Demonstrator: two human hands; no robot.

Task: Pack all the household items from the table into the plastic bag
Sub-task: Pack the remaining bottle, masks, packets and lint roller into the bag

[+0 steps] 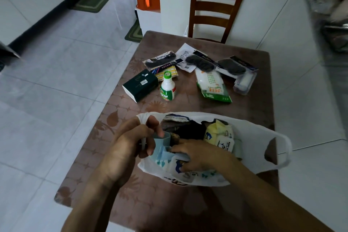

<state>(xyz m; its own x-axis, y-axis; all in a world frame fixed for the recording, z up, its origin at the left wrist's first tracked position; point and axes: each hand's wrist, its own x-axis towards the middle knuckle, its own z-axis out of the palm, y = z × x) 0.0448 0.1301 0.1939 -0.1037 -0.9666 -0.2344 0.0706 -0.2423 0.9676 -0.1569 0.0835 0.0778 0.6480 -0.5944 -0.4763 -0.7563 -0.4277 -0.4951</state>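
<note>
Between both hands, the white plastic bag lies open on the brown counter: left hand grips its handle, right hand presses loosely curled onto packed goods, unpacked items beyond.

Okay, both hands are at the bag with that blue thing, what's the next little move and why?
Probably push the light blue item down into the plastic bag and let go. The left hand holds it at the bag's mouth while the right hand reaches inside, and the white bottle and dark green box still wait on the table.
</note>
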